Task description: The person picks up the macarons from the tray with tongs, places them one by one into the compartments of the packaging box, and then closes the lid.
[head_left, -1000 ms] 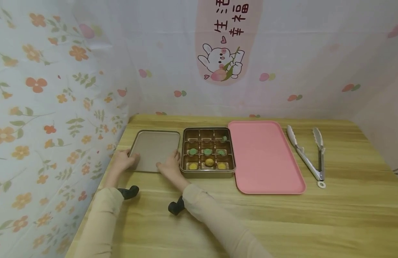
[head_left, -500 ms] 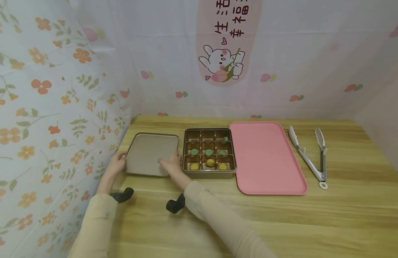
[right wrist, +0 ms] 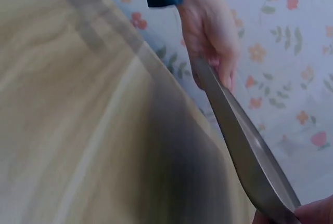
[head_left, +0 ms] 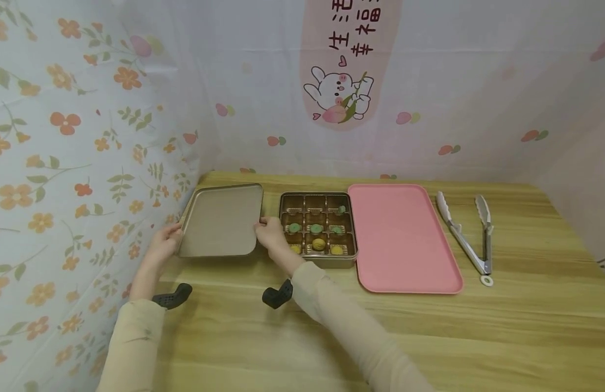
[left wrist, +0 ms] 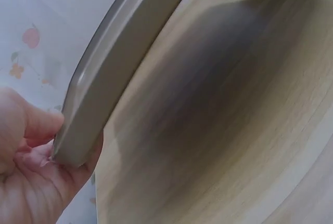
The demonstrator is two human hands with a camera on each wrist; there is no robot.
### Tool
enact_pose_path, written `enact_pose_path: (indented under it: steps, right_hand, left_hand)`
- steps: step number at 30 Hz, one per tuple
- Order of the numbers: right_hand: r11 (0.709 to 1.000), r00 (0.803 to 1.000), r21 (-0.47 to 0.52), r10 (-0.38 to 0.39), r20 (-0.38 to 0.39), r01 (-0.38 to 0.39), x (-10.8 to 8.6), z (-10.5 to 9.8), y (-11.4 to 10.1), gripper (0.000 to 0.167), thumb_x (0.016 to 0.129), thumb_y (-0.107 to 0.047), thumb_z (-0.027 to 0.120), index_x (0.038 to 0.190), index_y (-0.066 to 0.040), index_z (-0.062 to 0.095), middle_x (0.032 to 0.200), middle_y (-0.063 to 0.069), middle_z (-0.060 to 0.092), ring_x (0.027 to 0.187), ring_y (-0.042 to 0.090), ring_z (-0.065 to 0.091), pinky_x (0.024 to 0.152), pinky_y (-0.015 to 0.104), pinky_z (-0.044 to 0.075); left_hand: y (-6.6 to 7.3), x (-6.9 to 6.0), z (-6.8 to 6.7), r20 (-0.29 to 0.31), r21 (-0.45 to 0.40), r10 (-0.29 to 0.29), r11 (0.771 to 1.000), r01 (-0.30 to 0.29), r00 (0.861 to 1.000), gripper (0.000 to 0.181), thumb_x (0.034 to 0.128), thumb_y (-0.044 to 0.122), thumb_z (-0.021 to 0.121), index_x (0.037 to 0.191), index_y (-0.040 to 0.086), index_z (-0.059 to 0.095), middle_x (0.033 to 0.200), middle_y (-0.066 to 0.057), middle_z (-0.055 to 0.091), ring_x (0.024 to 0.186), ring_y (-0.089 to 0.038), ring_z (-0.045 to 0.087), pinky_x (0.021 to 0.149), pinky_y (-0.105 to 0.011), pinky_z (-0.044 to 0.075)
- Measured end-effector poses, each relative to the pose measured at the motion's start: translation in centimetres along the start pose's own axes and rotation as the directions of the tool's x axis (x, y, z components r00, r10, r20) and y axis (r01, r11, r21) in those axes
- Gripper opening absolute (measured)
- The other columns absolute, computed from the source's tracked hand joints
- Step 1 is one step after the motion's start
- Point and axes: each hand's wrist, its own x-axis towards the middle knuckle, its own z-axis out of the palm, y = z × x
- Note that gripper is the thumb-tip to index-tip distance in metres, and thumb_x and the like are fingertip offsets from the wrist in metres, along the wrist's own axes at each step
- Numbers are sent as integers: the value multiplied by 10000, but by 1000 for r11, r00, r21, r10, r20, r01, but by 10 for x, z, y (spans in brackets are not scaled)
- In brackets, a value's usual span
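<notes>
A flat, gold-brown tin lid [head_left: 221, 220] with rounded corners is held off the table, its shadow showing beneath it in both wrist views. My left hand [head_left: 165, 245] pinches the lid's left edge; in the left wrist view its thumb and fingers grip the rim. The lid's right edge is gripped by my right hand [head_left: 273, 235], of which only fingertips show in the right wrist view. Just right of that hand stands a square tin [head_left: 316, 262] with a sectioned brown insert. Green pieces [head_left: 316, 229] and yellow pieces [head_left: 319, 244] sit in several sections.
Touching the tin's right side is a pink tray [head_left: 405, 239]. Metal tongs [head_left: 471, 247] with spread arms lie on the wooden table [head_left: 527, 316] farther right. A flowered curtain [head_left: 77, 190] hangs close along the left, beside my left arm.
Both hands have lifted the lid off the table and shifted it left, away from the tin. Its right side now tilts higher. Tin, tray and tongs stay put.
</notes>
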Motion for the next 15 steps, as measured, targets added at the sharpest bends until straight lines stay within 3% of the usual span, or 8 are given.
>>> enact_pose_path:
  steps: [2, 9, 15]
  right_hand:
    - [1000, 1000, 11, 11, -6, -11, 1, -10, -2, 414, 959, -104, 428, 1340, 56, 397, 1334, 181, 485, 1244, 284, 459, 993, 368, 444]
    - [999, 999, 19, 29, 23, -30, 1, -46, -5, 429, 939, -96, 484, 1328, 67, 406, 1297, 211, 501, 1107, 303, 563, 898, 362, 509]
    - [1000, 999, -11, 29, 15, -29, -1, -75, -4, 413, 931, -102, 504, 1299, 74, 441, 1257, 215, 533, 1086, 308, 579, 883, 371, 519]
  left_hand:
    - [3, 0, 2, 12, -3, 3, 1000, -3, 1000, 552, 1006, 251, 249, 1442, -31, 61, 1478, -321, 56, 1360, -483, 64, 1108, -589, 124]
    - [15, 5, 13, 70, -14, 44, 999, -43, 997, 574, 996, 255, 338, 1431, -54, 128, 1453, -310, 192, 1345, -441, 202, 1103, -551, 215]
    - [29, 9, 26, 153, 2, 87, 996, -89, 984, 578, 992, 214, 365, 1405, -121, 139, 1407, -324, 288, 1280, -393, 351, 1032, -326, 410]
